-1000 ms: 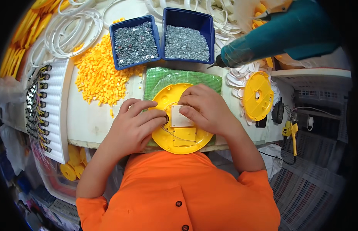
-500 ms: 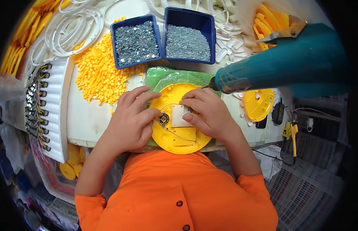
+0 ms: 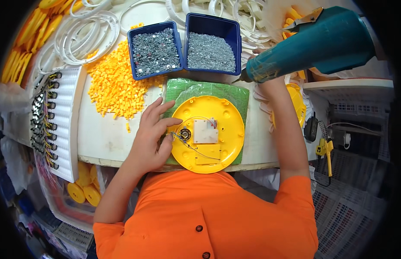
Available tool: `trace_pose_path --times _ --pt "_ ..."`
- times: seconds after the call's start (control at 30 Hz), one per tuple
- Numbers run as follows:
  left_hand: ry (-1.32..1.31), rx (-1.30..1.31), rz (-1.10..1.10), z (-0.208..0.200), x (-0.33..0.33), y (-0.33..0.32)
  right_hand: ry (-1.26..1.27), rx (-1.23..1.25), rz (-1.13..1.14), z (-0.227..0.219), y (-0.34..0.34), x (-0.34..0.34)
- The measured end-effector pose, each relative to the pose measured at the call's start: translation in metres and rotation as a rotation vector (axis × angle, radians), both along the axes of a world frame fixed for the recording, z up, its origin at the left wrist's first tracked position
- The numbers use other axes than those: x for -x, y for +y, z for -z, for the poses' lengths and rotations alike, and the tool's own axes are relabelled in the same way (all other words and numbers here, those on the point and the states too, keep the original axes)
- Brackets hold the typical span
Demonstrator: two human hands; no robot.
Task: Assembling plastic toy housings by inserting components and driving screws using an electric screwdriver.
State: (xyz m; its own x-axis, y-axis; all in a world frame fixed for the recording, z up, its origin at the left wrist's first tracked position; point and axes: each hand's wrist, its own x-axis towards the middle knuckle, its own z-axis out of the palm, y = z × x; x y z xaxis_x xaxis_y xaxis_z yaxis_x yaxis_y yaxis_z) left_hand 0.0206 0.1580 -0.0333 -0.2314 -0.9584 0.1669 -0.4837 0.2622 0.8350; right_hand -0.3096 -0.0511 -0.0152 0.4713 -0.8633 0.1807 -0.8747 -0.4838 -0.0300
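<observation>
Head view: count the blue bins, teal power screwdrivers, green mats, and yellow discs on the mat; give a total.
Blue bins: 2
Teal power screwdriver: 1
Green mat: 1
Yellow disc on the mat: 1
Total: 5

The round yellow cover point(image 3: 233, 138) lay flat, inner side up, on a green mat point(image 3: 172, 88), carrying a white box point(image 3: 205, 132), round black part point(image 3: 185, 134) and thin wires point(image 3: 206, 155).
</observation>
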Motion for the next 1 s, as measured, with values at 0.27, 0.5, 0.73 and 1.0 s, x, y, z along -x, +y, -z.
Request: trace_pose_path --times 0.27,0.5,0.73,1.0 --pt "0.084 0.12 -0.162 0.013 0.009 0.013 -0.532 -0.084 0.09 -0.023 0.076 -0.022" --pt "0.092 0.168 -0.153 0.016 0.01 0.009 -0.55 -0.116 -0.172 -0.007 0.111 -0.076" --pt "0.093 0.15 -0.147 0.017 0.009 0.012 -0.474 -0.127 -0.235 0.001 0.106 -0.08" --pt "0.102 0.154 -0.13 0.017 0.008 0.012 -0.339 -0.099 -0.142 -0.001 0.12 -0.077"
